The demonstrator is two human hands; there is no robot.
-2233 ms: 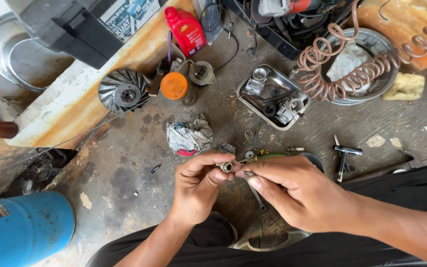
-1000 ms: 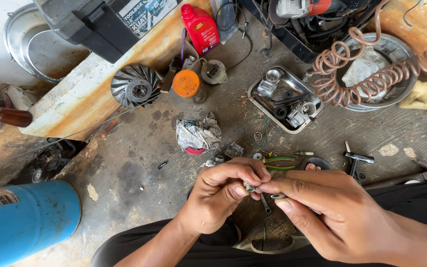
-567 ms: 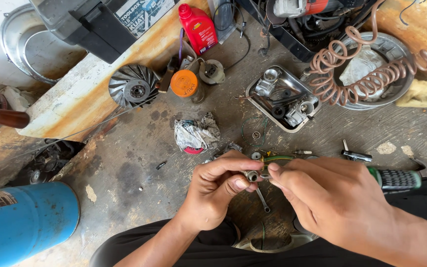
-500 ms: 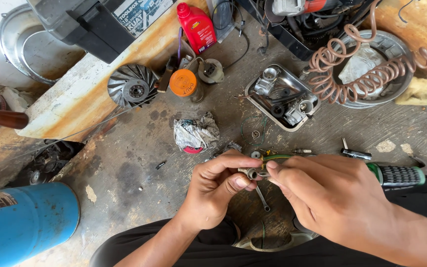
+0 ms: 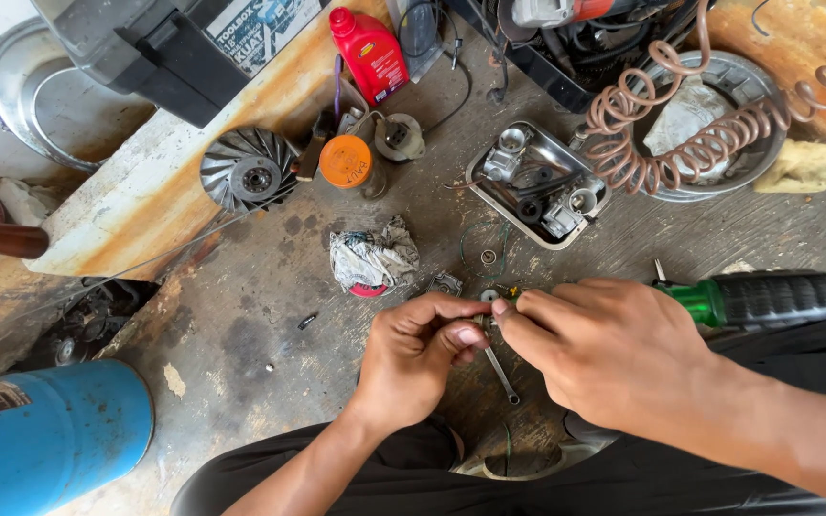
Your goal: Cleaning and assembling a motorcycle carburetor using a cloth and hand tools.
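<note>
**Both hands pinched on a small metal part, centre frame**

Far left, approx 8 o'clock: blue cylinder (image 5: 45,435) lying on the concrete floor (image 5: 241,325). At 10 o'clock, black finned fan wheel (image 5: 249,175) w/ an orange-capped tin (image 5: 347,161) just beside it, red bottle (image 5: 368,53) above at 11. Crumpled rag (image 5: 372,260) sits near centre, just above the left hand (image 5: 418,358). Left hand: fingers closed, thumb & forefinger pinching a small metal part (image 5: 486,320). Right hand (image 5: 614,354) meets it from 3 o'clock, fingertips closed on the same part; the two hands touch there. A slim spanner (image 5: 502,373) lies on the floor below the fingertips. Green-and-black screwdriver handle (image 5: 762,298) sticks out past the right hand; can't tell if it's held. At 1 o'clock: metal tray (image 5: 535,182) w/ carb parts, then coiled hose (image 5: 690,129) over a round pan.
</note>
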